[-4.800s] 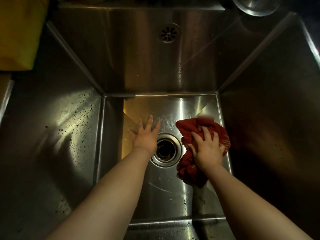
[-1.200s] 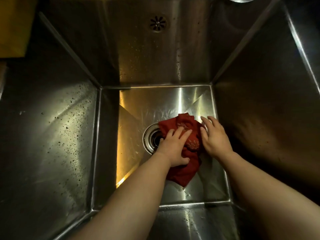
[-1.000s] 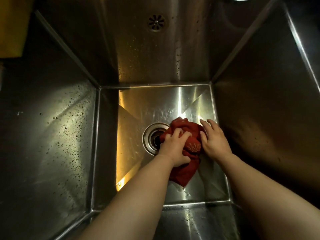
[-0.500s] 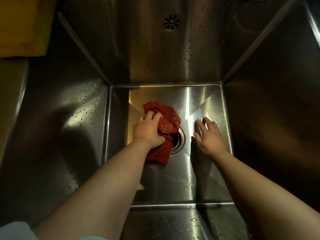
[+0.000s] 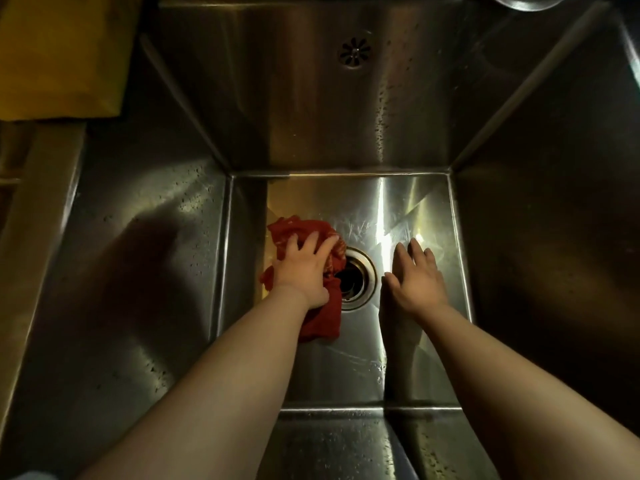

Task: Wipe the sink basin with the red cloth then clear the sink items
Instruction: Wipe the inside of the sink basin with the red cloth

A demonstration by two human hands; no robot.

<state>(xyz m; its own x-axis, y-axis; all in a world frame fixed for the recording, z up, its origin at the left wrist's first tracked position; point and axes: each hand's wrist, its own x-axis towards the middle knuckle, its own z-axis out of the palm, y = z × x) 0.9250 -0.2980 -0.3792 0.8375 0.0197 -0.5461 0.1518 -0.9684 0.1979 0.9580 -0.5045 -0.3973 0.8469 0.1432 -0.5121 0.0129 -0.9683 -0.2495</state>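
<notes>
While it wipes, the left hand lies on top of the bunched red cloth with its fingers spread and fairly straight. It presses the cloth to the floor of the sink rather than clutching it, which spreads the push over more fabric. The cloth sits just left of the drain, and one edge overlaps the drain's rim. The right hand rests flat on the steel just right of the drain, fingers straight and holding nothing. It is probably a prop for leaning into so deep a basin. Droplets speckle the walls left of and beyond the drain, so I judge the wiping to be only partly done. Well beyond the drain an overflow hole sits in the back wall. A yellow thing lies far beyond and to the left, outside the basin.
</notes>
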